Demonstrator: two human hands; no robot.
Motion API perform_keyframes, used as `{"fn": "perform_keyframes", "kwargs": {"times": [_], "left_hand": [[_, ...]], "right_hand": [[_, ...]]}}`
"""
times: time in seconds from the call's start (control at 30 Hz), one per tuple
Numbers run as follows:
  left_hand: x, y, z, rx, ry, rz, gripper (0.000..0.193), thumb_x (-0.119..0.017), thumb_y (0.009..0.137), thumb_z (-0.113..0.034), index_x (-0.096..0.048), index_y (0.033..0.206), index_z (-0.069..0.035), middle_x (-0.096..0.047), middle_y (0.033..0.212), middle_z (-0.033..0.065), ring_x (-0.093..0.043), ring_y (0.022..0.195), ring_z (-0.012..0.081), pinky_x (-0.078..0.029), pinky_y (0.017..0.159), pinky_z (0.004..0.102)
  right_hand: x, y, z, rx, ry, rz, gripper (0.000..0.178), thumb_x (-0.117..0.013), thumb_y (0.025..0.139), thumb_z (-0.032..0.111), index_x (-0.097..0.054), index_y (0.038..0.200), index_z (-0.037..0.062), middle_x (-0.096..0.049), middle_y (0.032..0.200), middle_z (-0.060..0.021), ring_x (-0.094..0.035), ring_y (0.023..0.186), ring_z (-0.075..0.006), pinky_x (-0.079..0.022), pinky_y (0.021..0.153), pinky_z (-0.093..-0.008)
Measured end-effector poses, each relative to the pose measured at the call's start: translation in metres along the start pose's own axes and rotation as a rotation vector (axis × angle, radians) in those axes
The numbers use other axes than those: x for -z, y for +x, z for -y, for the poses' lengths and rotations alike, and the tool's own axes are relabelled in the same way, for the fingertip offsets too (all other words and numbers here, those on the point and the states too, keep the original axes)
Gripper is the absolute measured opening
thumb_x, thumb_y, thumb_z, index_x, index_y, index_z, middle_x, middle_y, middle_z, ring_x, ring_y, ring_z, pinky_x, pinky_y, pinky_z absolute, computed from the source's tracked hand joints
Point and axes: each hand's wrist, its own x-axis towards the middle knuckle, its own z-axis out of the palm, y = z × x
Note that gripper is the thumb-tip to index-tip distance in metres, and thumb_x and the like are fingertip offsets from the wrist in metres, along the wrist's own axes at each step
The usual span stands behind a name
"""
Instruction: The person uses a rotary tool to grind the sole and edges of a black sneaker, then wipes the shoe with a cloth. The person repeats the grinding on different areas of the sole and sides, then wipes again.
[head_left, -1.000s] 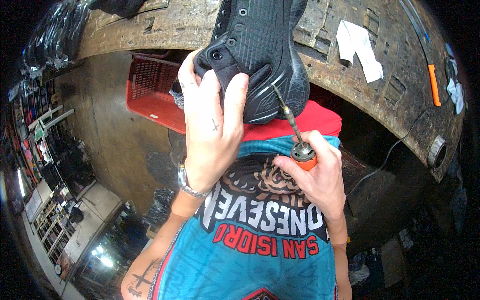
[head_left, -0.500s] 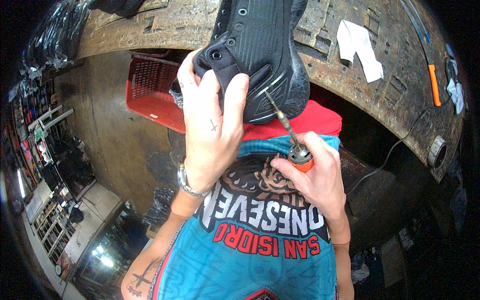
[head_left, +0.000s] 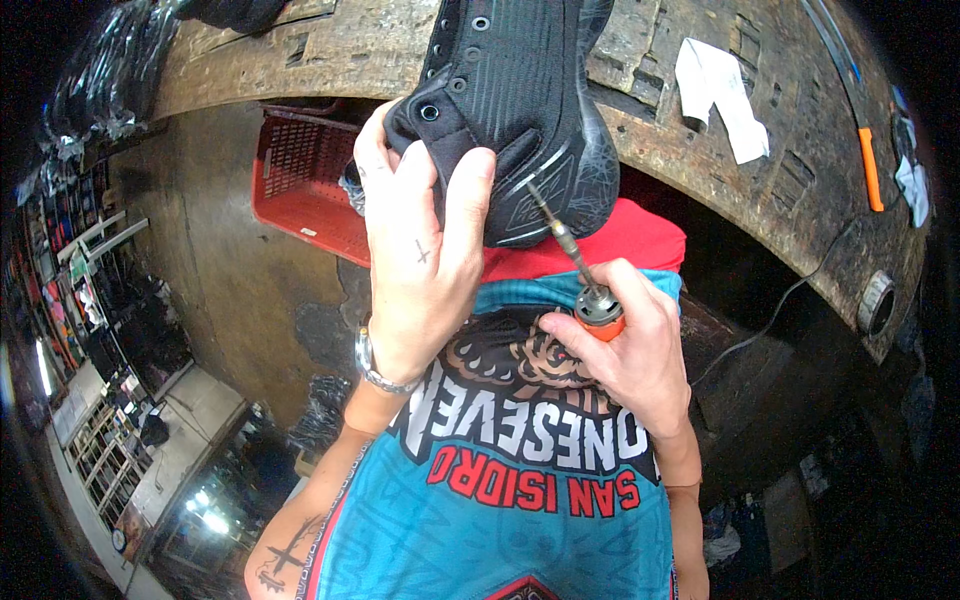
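A black lace-up shoe (head_left: 520, 100) with round eyelets rests at the edge of the worktable, its heel end pointing toward me. My left hand (head_left: 425, 230) is closed around the shoe's collar, thumb on the near side and fingers partly hidden behind the padding. In my right hand (head_left: 640, 345) is a soldering iron (head_left: 566, 240) with an orange-red handle and a dark metal collar, gripped near the front. Its thin tip points up and left, at or very close to a pale curved line on the shoe's side; contact cannot be told for certain.
The worn wooden table (head_left: 660, 150) curves across the top. On it lie a white cloth strip (head_left: 715, 95), an orange-handled tool (head_left: 867, 170) and a tape roll (head_left: 876, 305). A thin cable (head_left: 775, 320) hangs at right. Below stands a red plastic crate (head_left: 300, 190).
The shoe and both hands have shifted very slightly to the left. The iron's tip stays beside the same pale line, and both grips are unchanged.
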Motion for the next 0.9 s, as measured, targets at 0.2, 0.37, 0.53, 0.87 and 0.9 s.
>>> {"fn": "perform_keyframes", "kwargs": {"times": [0.2, 0.37, 0.53, 0.87, 0.9], "left_hand": [[-0.001, -0.001, 0.001, 0.011, -0.039, -0.018, 0.021, -0.063, 0.098, -0.010, -0.066, 0.116, 0.001, -0.060, 0.129, 0.0234, -0.047, 0.129, 0.0420, -0.038, 0.109, 0.0485], [0.006, -0.005, 0.007, 0.057, -0.123, 0.008, 0.027, -0.062, 0.099, -0.012, -0.066, 0.122, 0.001, -0.057, 0.136, 0.0226, -0.047, 0.132, 0.0386, -0.035, 0.113, 0.0466], [0.016, -0.010, 0.023, 0.202, -0.304, 0.014, 0.031, -0.062, 0.101, -0.016, -0.065, 0.127, 0.002, -0.054, 0.143, 0.0219, -0.047, 0.136, 0.0354, -0.032, 0.117, 0.0441], [0.039, 0.008, -0.001, -0.044, -0.280, -0.056, 0.028, -0.064, 0.099, -0.020, -0.068, 0.088, 0.005, -0.020, 0.165, 0.0352, -0.042, 0.144, 0.0389, -0.030, 0.119, 0.0435], [0.046, 0.014, -0.006, -0.037, -0.287, -0.038, 0.033, -0.062, 0.100, -0.027, -0.070, 0.090, 0.004, -0.021, 0.165, 0.0347, -0.038, 0.146, 0.0402, -0.028, 0.120, 0.0447]], "right_hand": [[0.004, 0.002, -0.003, -0.053, 0.002, -0.036, 0.042, -0.090, 0.077, 0.020, -0.062, 0.099, -0.0013, -0.064, 0.081, -0.0136, -0.066, 0.072, -0.0278, -0.052, 0.069, -0.0373], [0.004, 0.014, -0.012, -0.103, 0.153, -0.151, 0.043, -0.089, 0.080, 0.022, -0.064, 0.106, -0.0022, -0.069, 0.085, -0.0125, -0.069, 0.075, -0.0219, -0.055, 0.071, -0.0352], [-0.004, 0.029, -0.013, -0.032, 0.267, -0.229, 0.047, -0.091, 0.076, 0.016, -0.064, 0.110, -0.0026, -0.070, 0.093, -0.0093, -0.067, 0.083, -0.0164, -0.054, 0.077, -0.0315], [0.015, 0.045, 0.022, 0.012, 0.386, -0.393, 0.042, -0.089, 0.075, 0.005, -0.063, 0.107, 0.0015, -0.066, 0.091, -0.0011, -0.062, 0.080, -0.0076, -0.052, 0.076, -0.0238], [0.020, 0.047, 0.027, 0.066, 0.416, -0.412, 0.041, -0.088, 0.075, 0.004, -0.063, 0.107, 0.0025, -0.065, 0.091, -0.0003, -0.061, 0.081, -0.0074, -0.051, 0.076, -0.0238]]}}
